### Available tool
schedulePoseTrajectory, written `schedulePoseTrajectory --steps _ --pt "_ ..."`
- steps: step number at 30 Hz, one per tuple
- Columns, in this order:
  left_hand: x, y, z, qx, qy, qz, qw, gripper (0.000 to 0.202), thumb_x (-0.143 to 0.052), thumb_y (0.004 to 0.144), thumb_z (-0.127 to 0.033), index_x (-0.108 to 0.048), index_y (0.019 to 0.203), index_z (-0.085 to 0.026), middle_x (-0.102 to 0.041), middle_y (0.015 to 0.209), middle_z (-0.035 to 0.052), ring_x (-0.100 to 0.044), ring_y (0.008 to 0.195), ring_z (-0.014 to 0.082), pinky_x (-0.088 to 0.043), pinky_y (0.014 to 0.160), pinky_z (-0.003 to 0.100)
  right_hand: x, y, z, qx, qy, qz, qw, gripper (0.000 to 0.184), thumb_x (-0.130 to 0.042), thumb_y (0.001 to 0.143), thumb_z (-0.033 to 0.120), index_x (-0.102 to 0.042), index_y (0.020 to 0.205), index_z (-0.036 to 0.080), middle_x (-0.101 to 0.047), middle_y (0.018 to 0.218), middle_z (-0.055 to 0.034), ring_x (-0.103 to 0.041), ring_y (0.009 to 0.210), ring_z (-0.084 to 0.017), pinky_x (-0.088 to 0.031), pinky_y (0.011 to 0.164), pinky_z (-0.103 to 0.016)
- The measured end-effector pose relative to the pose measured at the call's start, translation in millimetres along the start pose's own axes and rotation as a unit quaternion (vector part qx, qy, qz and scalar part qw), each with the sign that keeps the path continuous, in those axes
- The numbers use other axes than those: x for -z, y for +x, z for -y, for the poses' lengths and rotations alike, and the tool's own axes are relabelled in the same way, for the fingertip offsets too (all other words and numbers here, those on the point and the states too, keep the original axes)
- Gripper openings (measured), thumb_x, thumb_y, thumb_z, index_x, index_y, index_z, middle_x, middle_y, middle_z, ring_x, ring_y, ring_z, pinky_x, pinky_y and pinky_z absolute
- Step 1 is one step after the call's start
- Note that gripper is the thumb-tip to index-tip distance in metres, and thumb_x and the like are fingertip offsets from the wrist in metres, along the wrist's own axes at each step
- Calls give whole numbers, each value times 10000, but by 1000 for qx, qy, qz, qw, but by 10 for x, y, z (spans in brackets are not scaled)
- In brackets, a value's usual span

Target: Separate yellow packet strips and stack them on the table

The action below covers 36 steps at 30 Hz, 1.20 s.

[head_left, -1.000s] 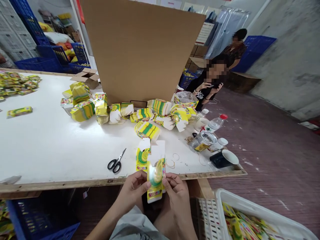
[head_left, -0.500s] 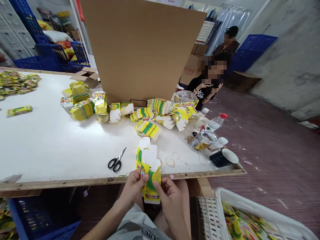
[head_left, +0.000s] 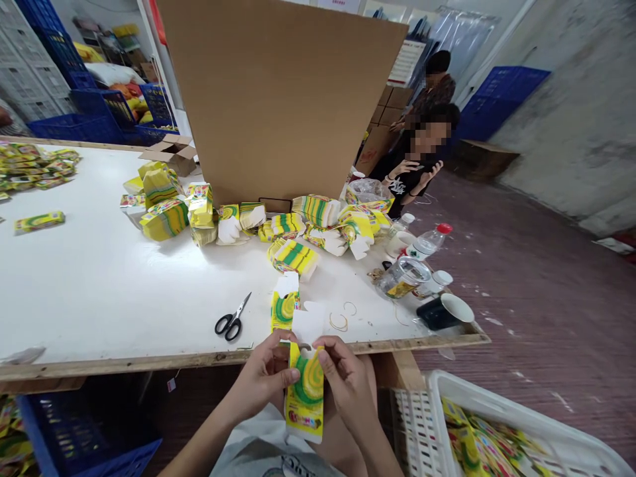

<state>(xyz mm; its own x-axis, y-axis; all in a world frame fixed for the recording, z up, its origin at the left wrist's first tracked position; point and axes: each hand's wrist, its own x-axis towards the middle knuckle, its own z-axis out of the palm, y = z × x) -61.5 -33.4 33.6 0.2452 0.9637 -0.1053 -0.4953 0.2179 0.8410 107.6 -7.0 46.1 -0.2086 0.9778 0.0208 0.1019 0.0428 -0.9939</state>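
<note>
Between my two hands, just off the table's front edge, is a yellow and green cardboard box (head_left: 307,397) with its white top flap standing up. My left hand (head_left: 271,371) pinches its left edge, thumb on the printed front. At the upper right edge, my right hand (head_left: 342,374) grips it with thumb and fingers. Another flat yellow box (head_left: 284,308) lies on the table right behind it. Black-handled scissors (head_left: 232,319) rest to the left, and thin rubber bands (head_left: 338,323) lie to the right.
Bundles of flattened boxes (head_left: 295,257) line the foot of a tall cardboard sheet (head_left: 288,99). Bottles, a clear jar (head_left: 405,278) and a dark cup (head_left: 444,313) stand at the right edge. A white basket (head_left: 437,411) of filled packets is at lower right. Two people are beyond the table.
The held box has come down toward me and now shows its full printed front. My right hand has moved up to its top right edge. A person at the back has shifted left.
</note>
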Motion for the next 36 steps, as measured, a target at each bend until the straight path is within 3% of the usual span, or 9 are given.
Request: schedulePoseTrajectory --steps 3,5,9,11,13,16,21,30,36 --pt "-2 -17 5 5 -22 14 1000 606 -763 771 -276 -436 1281 -280 -711 925 37 -680 805 189 -501 725 274 -8 36 30 29 -27 -5 999 236 -609 873 386 -652 733 202 -618 680 -6 -571 655 -166 -471 611 -242" --pt "17 -21 13 15 -25 21 999 716 -763 772 -283 -367 1367 -296 -716 960 50 -692 814 199 -508 731 282 -19 52 28 35 -21 -16 999 200 -630 861 373 -660 758 204 -645 724 -21 -594 702 -179 -486 655 -256" --pt "71 -2 28 18 16 3 1000 492 -755 775 -303 -536 1210 -237 -717 975 63 -687 841 208 -516 760 294 7 74 8 10 46 -92 995 275 -651 840 443 -616 997 219 -669 807 -36 -604 685 -175 -494 620 -260" --pt "87 11 37 4 65 -18 998 410 -719 808 -303 -559 1176 -220 -715 975 64 -678 836 203 -514 770 300 34 83 4 -24 56 -56 997 371 -627 847 480 -597 1102 212 -623 698 2 -563 597 -156 -471 569 -247" --pt "93 15 48 -11 107 -28 994 394 -692 830 -296 -564 1193 -211 -709 1022 76 -669 871 210 -511 795 311 48 90 1 -58 28 25 998 407 -636 838 453 -599 1157 203 -577 624 32 -545 572 -151 -458 568 -242" --pt "92 3 63 -24 126 -12 992 415 -657 853 -279 -552 1249 -211 -677 1157 100 -642 1012 240 -488 892 340 27 96 -7 -59 -83 72 992 332 -624 834 353 -607 1139 225 -566 613 46 -538 577 -152 -432 565 -232" --pt "91 -10 60 -6 108 -26 994 471 -646 860 -295 -506 1302 -215 -706 1106 104 -663 976 232 -493 865 328 -65 71 -19 -12 -286 11 958 268 -548 860 303 -604 1113 231 -509 570 59 -517 545 -169 -371 537 -241" --pt "90 37 25 8 45 -12 999 450 -732 796 -301 -549 1196 -208 -737 954 82 -686 826 203 -496 735 273 -58 23 -61 -4 -226 40 973 287 -618 843 341 -587 1107 232 -448 517 104 -459 482 -131 -343 490 -205" --pt "81 36 18 14 88 -9 996 458 -678 833 -288 -546 1265 -208 -720 1061 93 -669 923 214 -484 835 310 -61 46 -106 -19 -260 -6 966 295 -620 798 310 -572 1084 252 -475 519 102 -498 475 -147 -355 478 -210"
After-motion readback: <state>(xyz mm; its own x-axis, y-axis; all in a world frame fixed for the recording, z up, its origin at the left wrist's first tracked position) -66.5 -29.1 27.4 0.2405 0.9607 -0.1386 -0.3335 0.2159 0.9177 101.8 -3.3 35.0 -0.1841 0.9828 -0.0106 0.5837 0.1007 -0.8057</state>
